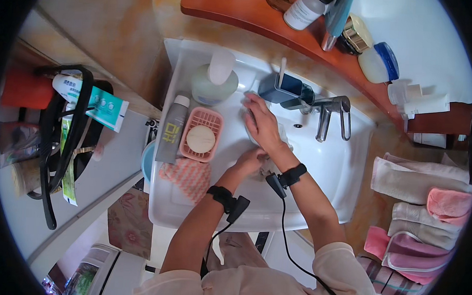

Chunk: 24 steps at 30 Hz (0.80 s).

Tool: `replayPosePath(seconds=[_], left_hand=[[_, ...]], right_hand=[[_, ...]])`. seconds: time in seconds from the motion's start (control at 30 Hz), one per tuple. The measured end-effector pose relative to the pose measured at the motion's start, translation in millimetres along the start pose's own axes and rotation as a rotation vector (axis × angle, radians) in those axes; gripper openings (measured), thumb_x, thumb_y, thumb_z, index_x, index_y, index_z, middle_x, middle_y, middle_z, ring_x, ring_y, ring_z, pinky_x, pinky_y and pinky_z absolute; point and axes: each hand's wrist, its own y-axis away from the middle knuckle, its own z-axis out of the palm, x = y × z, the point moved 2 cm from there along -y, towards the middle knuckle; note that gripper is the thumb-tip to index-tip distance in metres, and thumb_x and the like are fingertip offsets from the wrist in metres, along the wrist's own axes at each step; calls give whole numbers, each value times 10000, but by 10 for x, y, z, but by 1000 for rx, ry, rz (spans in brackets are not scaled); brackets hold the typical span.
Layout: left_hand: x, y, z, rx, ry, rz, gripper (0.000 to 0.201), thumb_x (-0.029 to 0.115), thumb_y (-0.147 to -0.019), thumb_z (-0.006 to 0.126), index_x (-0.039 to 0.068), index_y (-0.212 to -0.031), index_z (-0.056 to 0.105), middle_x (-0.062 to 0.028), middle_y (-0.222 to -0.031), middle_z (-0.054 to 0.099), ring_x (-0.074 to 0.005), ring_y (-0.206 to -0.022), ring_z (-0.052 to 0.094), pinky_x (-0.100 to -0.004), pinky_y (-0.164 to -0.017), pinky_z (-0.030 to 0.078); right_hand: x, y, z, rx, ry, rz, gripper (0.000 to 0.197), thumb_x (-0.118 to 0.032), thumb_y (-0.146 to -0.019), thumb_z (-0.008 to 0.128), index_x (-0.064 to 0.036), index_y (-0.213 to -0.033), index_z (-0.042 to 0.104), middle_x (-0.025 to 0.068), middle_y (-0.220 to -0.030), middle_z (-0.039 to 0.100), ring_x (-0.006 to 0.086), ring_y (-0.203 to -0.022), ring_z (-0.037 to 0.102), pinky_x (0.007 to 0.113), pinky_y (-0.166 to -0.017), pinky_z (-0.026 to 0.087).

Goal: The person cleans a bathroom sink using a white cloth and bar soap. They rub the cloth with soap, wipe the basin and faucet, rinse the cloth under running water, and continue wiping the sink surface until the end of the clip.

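My right hand (263, 125) reaches over the left side of the white sink (344, 167), fingers stretched out toward the dark blue cup (282, 89). Under its palm and wrist shows a pale, whitish thing (285, 140), mostly hidden, perhaps a cloth. Lower and to the left, my left hand (251, 161) is closed with its fingers curled; what it holds, if anything, is hidden. Left of it stand a pink soap dish (215, 121) and a round cream soap bar (200, 139) in it. An orange-and-white patterned cloth (188, 177) lies just below the dish.
A chrome faucet (331, 112) rises at the sink's back right. Along the left ledge are a grey tube (171, 132) and a clear pump bottle (214, 87). Above runs a brown shelf (240, 17) with jars. Folded towels (417, 180) hang at right; a black rack (64, 141) holds tubes at left.
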Motion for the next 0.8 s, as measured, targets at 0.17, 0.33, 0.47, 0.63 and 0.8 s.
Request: replayPosePath(seconds=[0.17, 0.33, 0.47, 0.63, 0.8], left_hand=[[-111, -88, -264, 490, 454, 176, 177, 119, -781, 644, 50, -936, 593, -72, -854, 629, -185, -829, 612, -274, -774, 463], [-51, -67, -415, 487, 706, 194, 275, -1, -832, 601, 30, -1100, 546, -57, -1040, 598, -143, -989, 573, -255, -864, 445], [165, 93, -479, 539, 688, 180, 309, 1, -876, 566, 22, -1182, 524, -63, -1088, 604, -138, -1029, 565, -246, -902, 435], [175, 215, -548, 582, 553, 143, 277, 4, -883, 559, 13, -1158, 527, -74, -1060, 613, -137, -1010, 573, -245, -894, 439], [39, 157, -449, 577, 635, 153, 271, -7, -882, 556, 16, -1151, 531, -73, -1049, 618, -136, -995, 585, -245, -883, 445]], right_hand=[[-64, 111, 45, 63, 162, 130, 252, 2, -807, 525, -5, -1057, 549, 188, -1206, 528, 375, -1064, 551, 399, -872, 478], [-45, -113, 213, -61, 62, -99, 255, 15, -794, 518, -8, -1045, 560, 181, -1208, 534, 367, -1089, 539, 391, -888, 474], [35, -172, 146, -126, -29, -84, 282, 45, -777, 510, -26, -1045, 563, 171, -1196, 539, 376, -1008, 570, 389, -836, 486], [-28, -31, 186, 56, 96, 64, 281, -8, -794, 514, -18, -1071, 555, 155, -1195, 524, 353, -1046, 556, 366, -873, 467], [1, -61, 170, -49, 44, 50, 297, 1, -779, 525, -15, -1075, 550, 147, -1186, 517, 342, -1069, 544, 369, -892, 453]])
